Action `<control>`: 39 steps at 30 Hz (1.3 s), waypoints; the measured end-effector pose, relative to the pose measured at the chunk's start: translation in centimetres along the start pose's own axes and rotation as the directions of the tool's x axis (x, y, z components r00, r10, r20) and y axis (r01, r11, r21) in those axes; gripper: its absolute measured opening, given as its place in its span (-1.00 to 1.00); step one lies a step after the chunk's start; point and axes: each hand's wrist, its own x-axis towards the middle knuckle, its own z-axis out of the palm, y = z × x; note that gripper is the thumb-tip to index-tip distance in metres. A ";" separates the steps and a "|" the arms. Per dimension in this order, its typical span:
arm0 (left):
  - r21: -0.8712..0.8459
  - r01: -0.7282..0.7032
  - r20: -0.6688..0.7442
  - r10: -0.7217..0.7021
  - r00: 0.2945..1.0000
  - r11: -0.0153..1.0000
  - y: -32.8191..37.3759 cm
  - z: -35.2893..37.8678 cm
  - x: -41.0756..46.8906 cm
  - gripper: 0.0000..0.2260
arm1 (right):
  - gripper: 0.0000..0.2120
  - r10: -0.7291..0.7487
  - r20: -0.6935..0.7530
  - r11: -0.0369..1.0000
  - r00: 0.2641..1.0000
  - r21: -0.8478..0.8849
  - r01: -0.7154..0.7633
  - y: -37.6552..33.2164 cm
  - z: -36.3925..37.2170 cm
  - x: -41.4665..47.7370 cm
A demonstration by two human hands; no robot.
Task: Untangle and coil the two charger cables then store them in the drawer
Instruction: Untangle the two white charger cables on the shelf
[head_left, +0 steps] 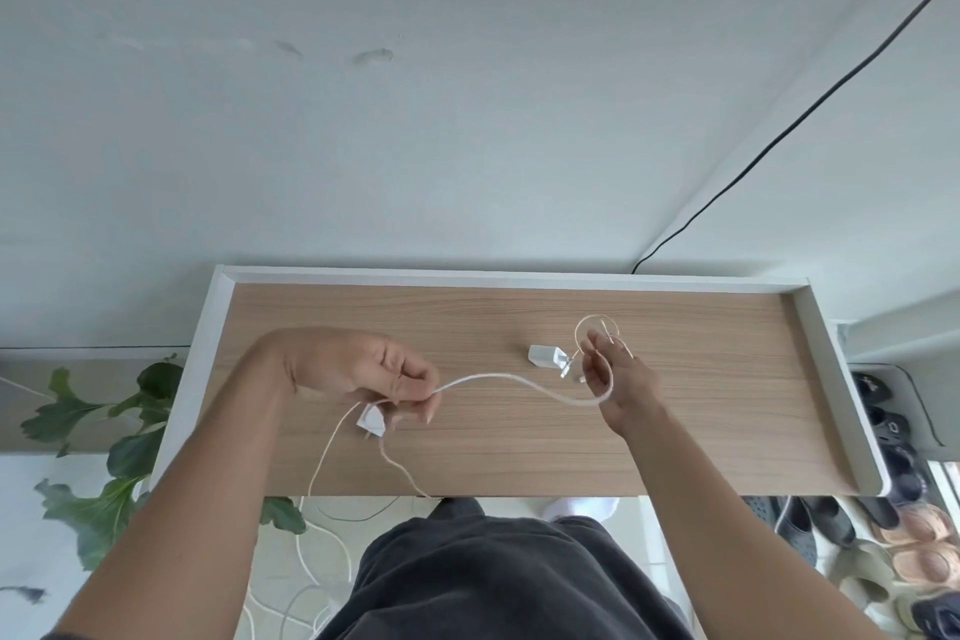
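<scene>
A white charger cable (511,379) stretches between my two hands above the wooden tabletop (493,452). My left hand (358,364) pinches it at the left end, over a small white plug (371,422). My right hand (618,379) holds the other part, where the cable wraps in a small loop (597,327) around the fingers. A second white plug adapter (548,356) lies on the table just left of my right hand. Thin cable strands (324,457) trail from the left plug over the table's front edge and down to the floor. No drawer is visible.
The table has a raised white rim (831,379) at the back and sides. A green plant (114,431) stands at the left. Several shoes and slippers (904,530) lie on the floor at the right. A black cord (779,135) runs down the wall.
</scene>
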 end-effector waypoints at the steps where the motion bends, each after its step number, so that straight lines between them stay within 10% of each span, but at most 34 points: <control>1: 0.077 0.154 -0.121 -0.144 0.982 0.985 -0.5 -0.4 0.5 -0.74 | -0.58 -0.007 0.003 1.000 1.000 -0.015 0.007 0.0 0.1 -0.2; 3: 0.256 0.450 -0.497 -0.282 0.820 0.856 -2.4 -1.2 2.3 -0.74 | -0.56 -0.011 0.021 0.998 1.000 -0.064 0.012 0.0 0.7 -0.9; 6: 0.312 0.433 -0.825 0.016 0.564 0.846 -3.7 0.2 6.0 -0.77 | -0.40 -0.041 0.055 0.997 0.998 -0.058 0.044 0.8 1.7 -1.9; 11: 0.187 0.279 -0.626 -0.104 0.773 0.942 -1.9 5.3 11.4 -0.40 | -0.30 -0.010 0.105 0.999 0.994 -0.039 0.014 2.3 3.2 -3.0; 15: 0.149 0.189 -0.517 -0.086 0.852 0.970 -2.3 7.6 14.0 -0.60 | -0.86 0.010 0.103 0.992 0.995 -0.123 0.002 2.2 3.6 -3.5; 20: 0.021 0.006 -0.458 0.004 0.889 1.000 -2.0 6.8 12.3 -0.63 | -0.90 -0.022 0.046 0.997 0.999 -0.072 0.025 0.8 1.8 -2.6; 31: -0.435 -0.580 -0.712 0.131 0.690 0.689 -0.9 2.4 6.9 -0.64 | -0.75 -0.064 -0.082 0.989 0.995 -0.141 0.052 -0.3 -0.8 -2.4; 39: -0.369 -0.744 -0.929 -0.196 0.313 0.558 -2.5 -0.9 7.1 -0.68 | -0.58 -0.085 -0.160 0.980 0.984 -0.193 0.053 -1.7 -1.9 -2.7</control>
